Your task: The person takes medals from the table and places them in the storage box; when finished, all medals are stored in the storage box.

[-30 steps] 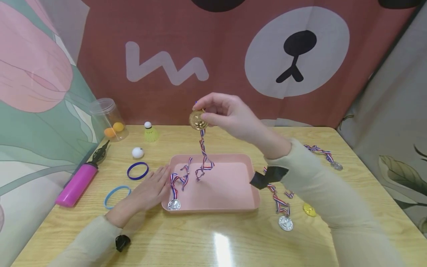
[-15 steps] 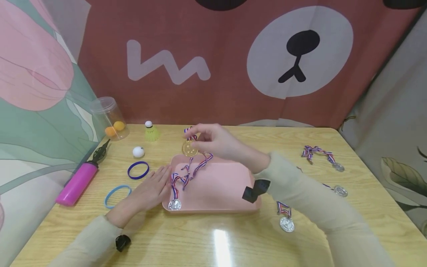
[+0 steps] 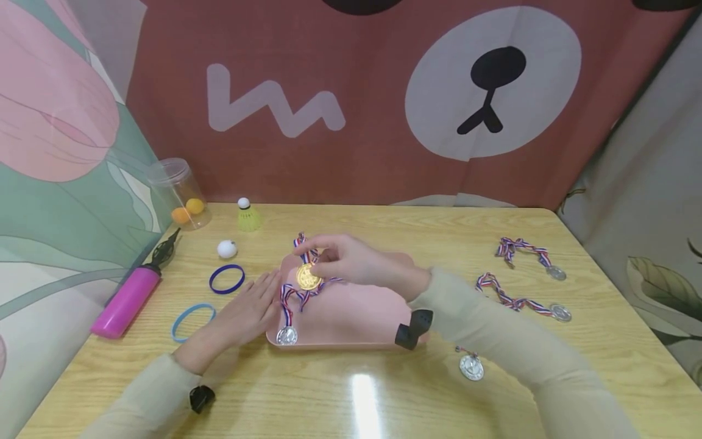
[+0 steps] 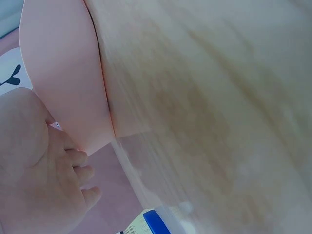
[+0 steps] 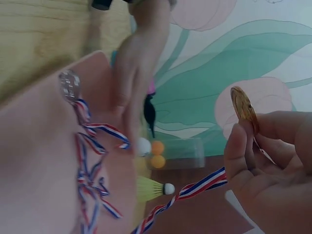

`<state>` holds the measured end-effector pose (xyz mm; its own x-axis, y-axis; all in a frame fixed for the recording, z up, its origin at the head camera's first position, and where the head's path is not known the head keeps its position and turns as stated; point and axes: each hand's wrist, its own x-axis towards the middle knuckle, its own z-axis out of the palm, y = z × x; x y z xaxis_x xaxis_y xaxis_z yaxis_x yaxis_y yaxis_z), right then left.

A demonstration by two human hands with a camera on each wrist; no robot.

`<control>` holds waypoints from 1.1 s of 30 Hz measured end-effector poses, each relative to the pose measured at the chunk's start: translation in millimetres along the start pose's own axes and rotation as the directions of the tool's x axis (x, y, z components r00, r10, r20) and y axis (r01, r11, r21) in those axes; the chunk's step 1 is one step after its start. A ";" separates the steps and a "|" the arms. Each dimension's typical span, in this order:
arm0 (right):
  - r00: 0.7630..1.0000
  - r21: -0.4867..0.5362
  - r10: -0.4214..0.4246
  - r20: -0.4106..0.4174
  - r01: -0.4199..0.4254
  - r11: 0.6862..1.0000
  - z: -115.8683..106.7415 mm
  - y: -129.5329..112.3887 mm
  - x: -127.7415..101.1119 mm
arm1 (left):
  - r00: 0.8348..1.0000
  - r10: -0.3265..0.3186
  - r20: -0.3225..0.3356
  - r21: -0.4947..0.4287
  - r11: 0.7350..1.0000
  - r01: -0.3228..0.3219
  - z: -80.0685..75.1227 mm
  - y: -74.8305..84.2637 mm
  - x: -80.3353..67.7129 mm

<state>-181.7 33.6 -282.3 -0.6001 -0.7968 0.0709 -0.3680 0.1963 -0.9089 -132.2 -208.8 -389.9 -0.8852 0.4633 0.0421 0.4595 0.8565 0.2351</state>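
Left hand [image 3: 248, 311]: fingers straight, back toward the head camera. Right hand [image 3: 351, 263]: thumb and fingertips pinched (clearest from the right wrist). Right forearm [image 3: 493, 332] angles in from lower right.

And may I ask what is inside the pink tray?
A silver medal and striped ribbon; in the head view, the right hand, holding a gold medal, hides part of the pink tray.
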 end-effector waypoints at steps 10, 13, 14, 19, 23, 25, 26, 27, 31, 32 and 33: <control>0.986 -0.101 0.097 0.138 -0.084 0.991 28.6 47.6 -13.5 | 1.000 0.001 -0.003 0.010 1.000 -0.001 0.7 -0.1 0.1; 0.987 -0.185 0.112 0.118 -0.089 0.979 36.6 65.0 -16.7 | 1.000 0.002 -0.003 0.014 1.000 -0.002 1.3 -0.5 0.2; 0.988 -0.206 0.108 0.111 -0.084 0.975 38.9 70.4 -17.8 | 1.000 0.002 -0.003 0.016 1.000 -0.002 1.4 -0.6 0.2; 0.994 -0.238 0.049 0.093 -0.026 0.971 49.2 90.1 -20.4 | 1.000 0.004 -0.006 0.023 1.000 -0.004 0.9 -0.4 -0.2; 0.993 -0.162 0.090 0.077 -0.076 0.984 55.9 96.6 -19.2 | 1.000 0.006 -0.011 0.017 1.000 -0.006 -0.4 0.9 -0.8; 0.992 -0.158 0.103 0.066 -0.092 0.983 58.2 97.2 -17.6 | 1.000 0.007 -0.012 0.014 1.000 -0.007 -1.1 1.5 -1.1; 0.992 -0.162 0.109 0.058 -0.099 0.982 59.1 97.3 -16.7 | 1.000 0.007 -0.013 0.014 1.000 -0.007 -1.3 1.6 -1.3; 0.993 -0.175 0.112 0.049 -0.101 0.979 60.0 97.4 -15.6 | 1.000 0.006 -0.011 0.015 1.000 -0.006 -1.6 1.9 -1.4; 0.993 -0.243 0.114 0.013 -0.108 0.964 62.2 95.8 -11.2 | 1.000 0.004 -0.011 0.017 1.000 -0.004 -1.8 2.3 -1.3; 0.994 -0.259 0.113 0.002 -0.109 0.960 62.7 95.3 -10.3 | 1.000 0.005 -0.011 0.017 1.000 -0.004 -1.9 2.6 -1.2; 0.994 -0.279 0.108 -0.008 -0.106 0.954 63.1 94.7 -9.4 | 1.000 0.005 -0.011 0.017 1.000 -0.005 -1.9 2.8 -1.1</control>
<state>-166.1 23.6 -394.9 -0.6418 -0.7665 -0.0243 -0.4861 0.4311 -0.7602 -130.2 -207.3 -387.4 -0.8838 0.4647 0.0541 0.4646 0.8581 0.2184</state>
